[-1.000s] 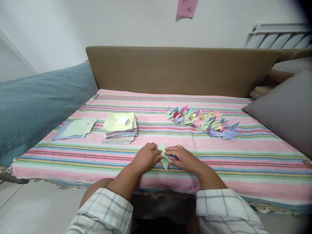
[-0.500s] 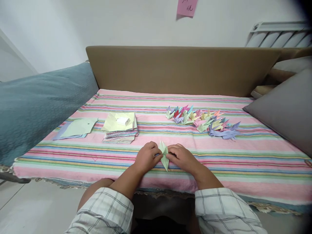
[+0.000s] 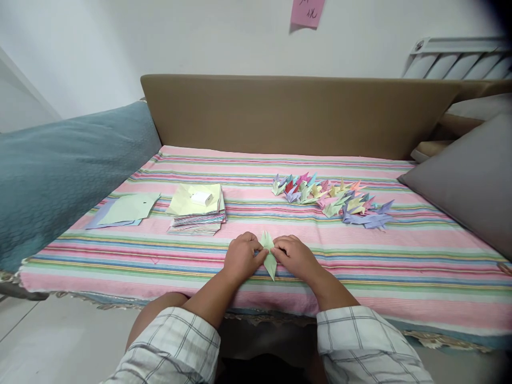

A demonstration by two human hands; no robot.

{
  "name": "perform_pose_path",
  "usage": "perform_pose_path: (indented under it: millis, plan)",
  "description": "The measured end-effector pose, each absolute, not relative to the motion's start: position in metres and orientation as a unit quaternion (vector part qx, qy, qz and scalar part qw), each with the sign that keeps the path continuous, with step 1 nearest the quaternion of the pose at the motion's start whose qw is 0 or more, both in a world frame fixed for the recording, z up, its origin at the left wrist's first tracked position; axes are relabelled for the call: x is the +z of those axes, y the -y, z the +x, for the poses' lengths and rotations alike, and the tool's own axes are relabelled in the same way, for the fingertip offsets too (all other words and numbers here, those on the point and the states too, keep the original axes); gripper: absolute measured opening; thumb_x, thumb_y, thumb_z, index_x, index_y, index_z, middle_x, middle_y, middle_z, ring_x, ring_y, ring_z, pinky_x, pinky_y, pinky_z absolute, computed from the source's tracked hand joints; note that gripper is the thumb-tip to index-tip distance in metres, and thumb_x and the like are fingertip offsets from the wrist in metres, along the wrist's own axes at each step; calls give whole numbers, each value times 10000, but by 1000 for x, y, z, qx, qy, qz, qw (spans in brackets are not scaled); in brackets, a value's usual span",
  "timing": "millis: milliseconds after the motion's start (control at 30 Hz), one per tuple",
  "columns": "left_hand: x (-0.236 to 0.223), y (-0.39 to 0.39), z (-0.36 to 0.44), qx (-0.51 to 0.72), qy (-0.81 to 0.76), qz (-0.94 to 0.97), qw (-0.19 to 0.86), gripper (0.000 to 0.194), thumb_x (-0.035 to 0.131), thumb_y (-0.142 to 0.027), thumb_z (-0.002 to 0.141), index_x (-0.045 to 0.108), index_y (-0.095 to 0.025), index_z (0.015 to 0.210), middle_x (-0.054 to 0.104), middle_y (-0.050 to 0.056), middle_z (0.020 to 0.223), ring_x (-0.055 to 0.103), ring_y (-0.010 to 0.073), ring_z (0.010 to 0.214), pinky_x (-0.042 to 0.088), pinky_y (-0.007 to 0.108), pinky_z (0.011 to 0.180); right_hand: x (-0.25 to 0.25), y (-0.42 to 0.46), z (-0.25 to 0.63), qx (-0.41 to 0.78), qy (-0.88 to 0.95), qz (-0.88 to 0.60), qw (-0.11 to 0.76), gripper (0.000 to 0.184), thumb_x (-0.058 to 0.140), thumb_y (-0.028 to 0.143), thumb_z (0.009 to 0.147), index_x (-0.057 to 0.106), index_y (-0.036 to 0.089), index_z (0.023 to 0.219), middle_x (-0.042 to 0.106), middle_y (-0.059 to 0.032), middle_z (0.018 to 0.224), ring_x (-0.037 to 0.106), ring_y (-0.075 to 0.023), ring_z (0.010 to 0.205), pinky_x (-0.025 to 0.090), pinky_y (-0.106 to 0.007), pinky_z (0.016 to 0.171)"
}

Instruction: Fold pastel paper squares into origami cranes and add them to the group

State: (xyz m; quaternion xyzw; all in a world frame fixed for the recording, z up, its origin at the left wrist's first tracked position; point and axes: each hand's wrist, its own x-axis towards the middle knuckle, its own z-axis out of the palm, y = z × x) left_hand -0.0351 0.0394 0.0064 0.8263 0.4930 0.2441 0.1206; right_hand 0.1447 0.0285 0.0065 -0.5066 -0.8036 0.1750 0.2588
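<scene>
A pale green piece of folded origami paper [image 3: 270,265] lies on the striped cloth in front of me, long and diamond-shaped, with a split tip at its far end. My left hand [image 3: 244,257] pinches its left edge near the middle between thumb and forefinger. From the other side, my right hand [image 3: 295,257] grips the right edge the same way. The two thumbs nearly meet over the paper's centre. Beyond my right hand sits a cluster of folded paper cranes [image 3: 332,198] in many colours.
A stack of square paper [image 3: 196,218] with a small white box [image 3: 201,198] on top stands left of centre. Loose green and purple sheets [image 3: 128,209] lie farther left. A blue armrest [image 3: 80,170], brown backrest [image 3: 280,114] and grey cushion [image 3: 472,176] border the striped cloth [image 3: 132,266].
My right hand has shifted slightly left, bringing its thumb closer to my left thumb. The green paper looks narrower now, its sides drawn inward. Everything else is unchanged.
</scene>
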Motion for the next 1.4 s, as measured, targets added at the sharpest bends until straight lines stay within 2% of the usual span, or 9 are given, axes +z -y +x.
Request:
perform_pose_path:
  millis: [400, 733, 933, 1067, 1167, 1400]
  plan:
    - [10, -39, -28, 212, -568, 788, 105, 189, 649, -363, 740, 658, -214, 624, 614, 19, 827, 532, 181, 825, 347, 301, 695, -1, -28, 134, 148, 745, -581, 293, 144, 575, 248, 782, 622, 209, 652, 641, -24, 808, 538, -177, 832, 386, -311, 805]
    - [13, -37, -27, 186, -581, 788, 84, 162, 665, -338, 732, 567, -210, 719, 582, 11, 830, 511, 186, 826, 332, 298, 690, -1, -27, 128, 121, 732, -613, 271, 132, 566, 219, 760, 550, 202, 631, 577, -23, 764, 505, -171, 784, 372, -293, 768]
    - [16, -33, -26, 181, -578, 790, 96, 121, 654, -305, 749, 576, -218, 782, 577, 23, 886, 507, 210, 886, 348, 324, 748, -4, -27, 130, 120, 731, -608, 285, 67, 570, 227, 766, 517, 217, 727, 577, -22, 802, 499, -190, 800, 376, -306, 750]
    - [14, -32, -26, 193, -578, 786, 107, 189, 655, -283, 751, 614, -256, 933, 571, 31, 976, 502, 220, 948, 358, 345, 796, -3, -25, 131, 119, 745, -595, 276, 8, 555, 222, 797, 563, 224, 799, 587, -32, 861, 500, -197, 839, 379, -318, 767]
    - [10, -33, -26, 204, -580, 782, 102, 254, 653, -305, 752, 634, -273, 1004, 560, 40, 1005, 498, 231, 973, 365, 360, 815, -2, -25, 130, 121, 752, -591, 266, 78, 559, 222, 809, 612, 232, 865, 593, -43, 899, 503, -205, 884, 378, -323, 793]
    - [9, -33, -30, 186, -583, 788, 73, 254, 630, -395, 769, 691, -299, 997, 550, 56, 974, 490, 248, 957, 371, 377, 795, -3, -24, 130, 119, 748, -603, 251, 147, 554, 249, 823, 660, 209, 917, 604, -67, 923, 507, -218, 921, 387, -340, 827]
